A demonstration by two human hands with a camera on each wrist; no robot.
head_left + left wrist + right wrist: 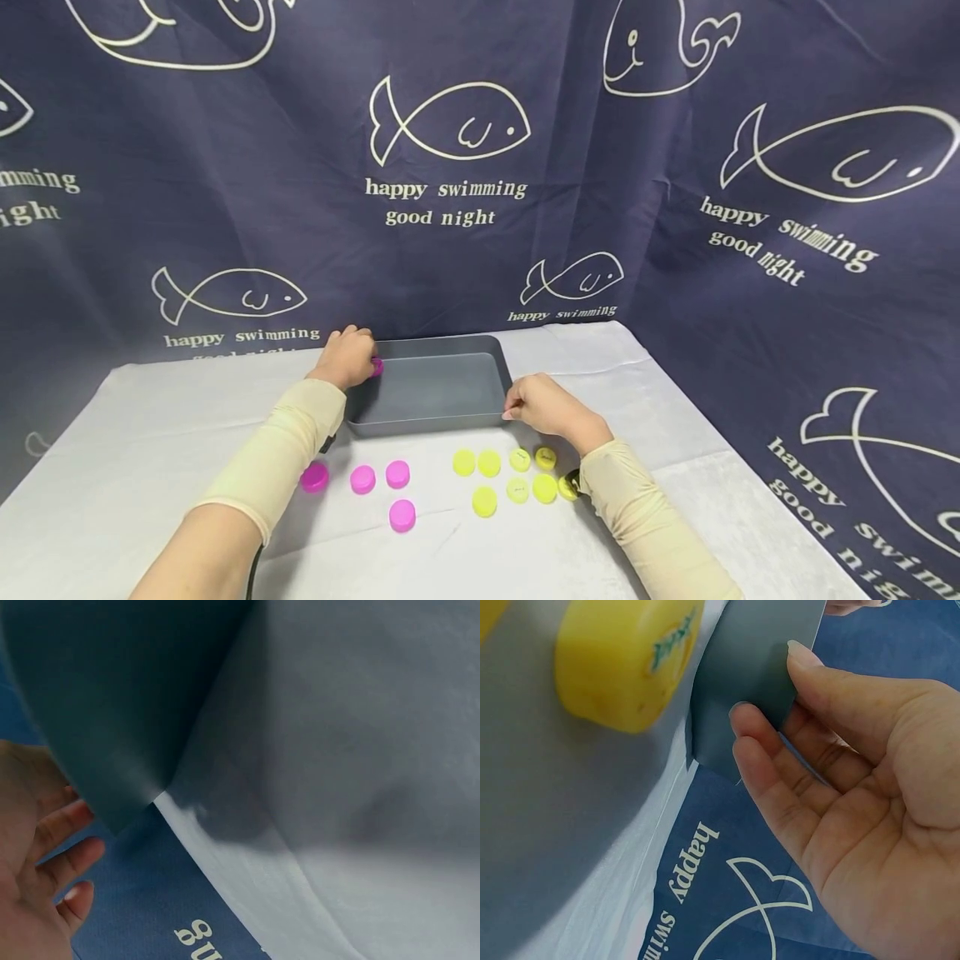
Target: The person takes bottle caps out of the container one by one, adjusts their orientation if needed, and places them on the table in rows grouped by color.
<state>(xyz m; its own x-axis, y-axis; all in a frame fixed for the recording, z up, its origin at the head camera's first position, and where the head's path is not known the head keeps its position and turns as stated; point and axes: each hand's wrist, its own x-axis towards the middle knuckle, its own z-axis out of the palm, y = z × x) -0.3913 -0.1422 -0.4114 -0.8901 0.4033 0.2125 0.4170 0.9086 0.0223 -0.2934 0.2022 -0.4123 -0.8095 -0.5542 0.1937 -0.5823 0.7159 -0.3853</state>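
A dark grey rectangular baking tray stands toward the back of the white table. My left hand grips its left side near the back corner; in the left wrist view the fingers lie along the outer wall and the thumb is hidden. Beside those fingertips a pink bottle cap shows against the tray's inside; whether the hand touches it I cannot tell. At the front right corner my right hand pinches the tray wall, thumb at the rim and fingers outside, seen closely in the right wrist view.
Several pink caps lie in front of the tray on the left. Several yellow caps sit loosely grouped on the right, under the right wrist; one yellow cap bears green writing. A navy curtain rises directly behind the table.
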